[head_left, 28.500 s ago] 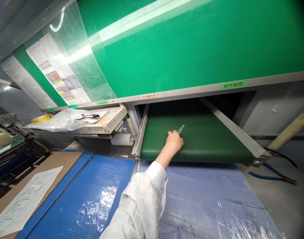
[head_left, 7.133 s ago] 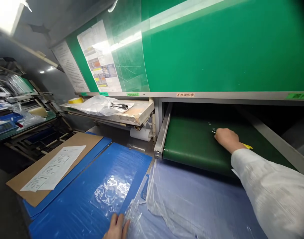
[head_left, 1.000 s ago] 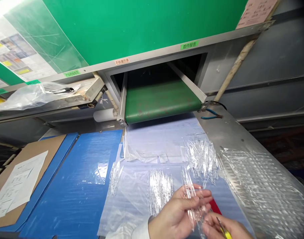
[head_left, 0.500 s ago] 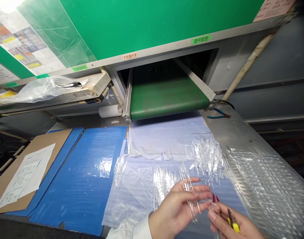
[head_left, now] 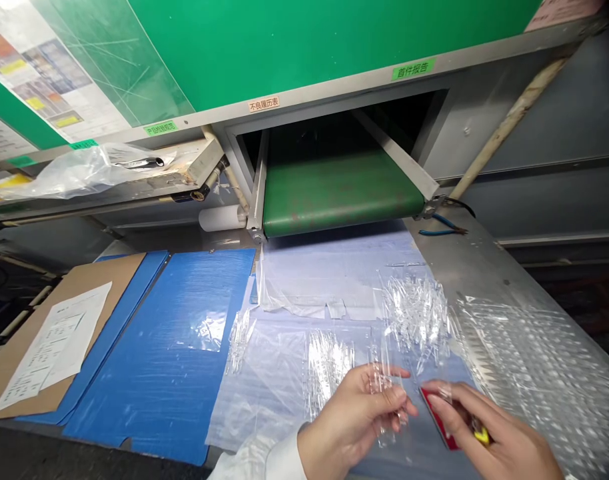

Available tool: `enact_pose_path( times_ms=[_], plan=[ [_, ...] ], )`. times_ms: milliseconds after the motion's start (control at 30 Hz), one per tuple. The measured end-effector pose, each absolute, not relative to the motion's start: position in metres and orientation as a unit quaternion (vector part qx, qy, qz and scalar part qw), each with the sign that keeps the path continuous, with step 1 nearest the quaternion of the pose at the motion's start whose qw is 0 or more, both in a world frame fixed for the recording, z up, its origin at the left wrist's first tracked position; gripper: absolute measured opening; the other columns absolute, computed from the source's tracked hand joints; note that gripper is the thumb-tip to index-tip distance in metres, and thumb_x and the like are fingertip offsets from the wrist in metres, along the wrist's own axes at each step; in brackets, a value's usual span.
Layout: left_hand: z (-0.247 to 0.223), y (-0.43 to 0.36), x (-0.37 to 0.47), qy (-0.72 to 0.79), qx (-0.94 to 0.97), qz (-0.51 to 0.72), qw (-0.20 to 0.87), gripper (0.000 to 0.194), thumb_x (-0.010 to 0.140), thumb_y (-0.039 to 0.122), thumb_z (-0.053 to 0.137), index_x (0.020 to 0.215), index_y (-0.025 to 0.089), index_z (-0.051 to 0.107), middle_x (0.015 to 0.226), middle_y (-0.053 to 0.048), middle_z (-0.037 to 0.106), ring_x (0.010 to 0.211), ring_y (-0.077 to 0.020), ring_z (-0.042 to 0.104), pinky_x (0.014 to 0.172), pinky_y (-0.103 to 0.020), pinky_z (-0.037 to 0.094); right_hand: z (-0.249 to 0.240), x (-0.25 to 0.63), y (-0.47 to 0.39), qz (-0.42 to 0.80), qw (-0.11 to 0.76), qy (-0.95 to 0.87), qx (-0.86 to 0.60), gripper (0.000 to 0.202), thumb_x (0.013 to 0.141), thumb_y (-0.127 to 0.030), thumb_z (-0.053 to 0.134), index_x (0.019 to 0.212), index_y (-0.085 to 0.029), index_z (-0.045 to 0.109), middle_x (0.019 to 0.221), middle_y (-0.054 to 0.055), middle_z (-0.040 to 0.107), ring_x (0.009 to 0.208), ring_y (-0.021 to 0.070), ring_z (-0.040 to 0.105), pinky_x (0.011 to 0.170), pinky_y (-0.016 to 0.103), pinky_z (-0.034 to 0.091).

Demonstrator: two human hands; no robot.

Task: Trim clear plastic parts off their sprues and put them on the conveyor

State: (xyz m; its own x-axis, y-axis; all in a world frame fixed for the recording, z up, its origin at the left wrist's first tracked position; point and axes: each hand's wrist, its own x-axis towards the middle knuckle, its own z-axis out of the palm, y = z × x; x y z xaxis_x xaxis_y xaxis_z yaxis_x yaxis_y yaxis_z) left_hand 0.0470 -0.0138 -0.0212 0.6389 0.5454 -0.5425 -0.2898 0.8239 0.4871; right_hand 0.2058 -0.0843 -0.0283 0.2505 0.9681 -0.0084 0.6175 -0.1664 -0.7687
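Observation:
My left hand (head_left: 352,417) is closed around a few thin clear plastic strips (head_left: 383,383), which stand out above and below the fingers. To its right, my right hand (head_left: 499,427) grips a small hand tool with red (head_left: 442,423) and yellow parts; its exact kind is mostly hidden by the fingers. A small clear piece (head_left: 445,392) shows at the right fingertips. Behind the left hand lies a neat bunch of clear strips (head_left: 329,363). A looser heap of clear plastic parts (head_left: 417,310) sits farther back.
Clear trays or packed rows of parts (head_left: 539,367) cover the right side. A green conveyor belt (head_left: 334,207) comes out of an opening ahead. Blue boards (head_left: 169,333), papers (head_left: 59,340) and a small strip pile (head_left: 240,340) are leftward. Blue-handled pliers (head_left: 442,227) lie back right.
My right hand has drawn a little away from the left and turned, showing more of the tool's red part. The left thumb has closed over the strips.

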Motion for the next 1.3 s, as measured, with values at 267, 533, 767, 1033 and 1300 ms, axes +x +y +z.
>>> enact_pose_path(
  times_ms=[267, 533, 767, 1033, 1300],
  plan=[
    [-0.026, -0.009, 0.038, 0.286, 0.197, 0.140, 0.927, 0.041, 0.062, 0.036, 0.081, 0.088, 0.013, 0.060, 0.058, -0.003, 0.066, 0.041, -0.0065, 0.049, 0.040, -0.020, 0.023, -0.031, 0.229, -0.070, 0.151, 0.274, -0.791, -0.525, 0.057, 0.077, -0.001, 0.037, 0.118, -0.031, 0.063, 0.078, 0.000, 0.060, 0.044, 0.0077, 0.055, 0.047, 0.018, 0.044],
    [-0.021, 0.000, 0.034, 0.343, 0.158, 0.250, 0.891, 0.026, 0.068, 0.026, 0.075, 0.086, 0.012, 0.063, 0.066, -0.001, 0.064, 0.050, -0.0069, 0.055, 0.048, -0.019, 0.035, -0.014, 0.215, -0.066, 0.406, 0.311, -0.517, -0.687, 0.039, 0.085, -0.053, 0.050, 0.065, -0.023, 0.062, 0.054, -0.002, 0.052, 0.046, 0.0131, 0.050, 0.047, 0.023, 0.042],
    [-0.014, 0.001, 0.035, 0.358, 0.144, 0.270, 0.882, 0.030, 0.066, 0.020, 0.077, 0.091, 0.011, 0.062, 0.077, -0.007, 0.070, 0.069, -0.0140, 0.065, 0.071, -0.027, 0.047, -0.006, 0.198, -0.069, 0.564, 0.324, -0.346, -0.676, 0.056, 0.073, -0.076, 0.050, 0.059, -0.022, 0.046, 0.044, -0.011, 0.023, 0.038, 0.0064, 0.017, 0.041, 0.021, 0.023],
    [-0.014, 0.001, 0.032, 0.329, 0.175, 0.193, 0.908, 0.030, 0.070, 0.036, 0.074, 0.085, 0.013, 0.061, 0.060, -0.004, 0.066, 0.042, -0.0087, 0.052, 0.044, -0.021, 0.032, -0.017, 0.218, -0.068, 0.189, 0.290, -0.711, -0.612, 0.023, 0.088, -0.022, 0.045, 0.084, -0.025, 0.067, 0.074, 0.000, 0.062, 0.048, 0.0102, 0.056, 0.049, 0.022, 0.042],
    [-0.004, -0.001, 0.032, 0.355, 0.212, 0.208, 0.886, 0.044, 0.055, 0.029, 0.084, 0.088, 0.016, 0.059, 0.050, 0.004, 0.057, 0.040, -0.0066, 0.047, 0.038, -0.019, 0.022, -0.023, 0.235, -0.065, 0.004, 0.221, -0.804, -0.552, 0.047, 0.081, -0.005, 0.040, 0.114, -0.030, 0.062, 0.090, 0.002, 0.067, 0.055, 0.0107, 0.064, 0.053, 0.021, 0.045]
  ],
)
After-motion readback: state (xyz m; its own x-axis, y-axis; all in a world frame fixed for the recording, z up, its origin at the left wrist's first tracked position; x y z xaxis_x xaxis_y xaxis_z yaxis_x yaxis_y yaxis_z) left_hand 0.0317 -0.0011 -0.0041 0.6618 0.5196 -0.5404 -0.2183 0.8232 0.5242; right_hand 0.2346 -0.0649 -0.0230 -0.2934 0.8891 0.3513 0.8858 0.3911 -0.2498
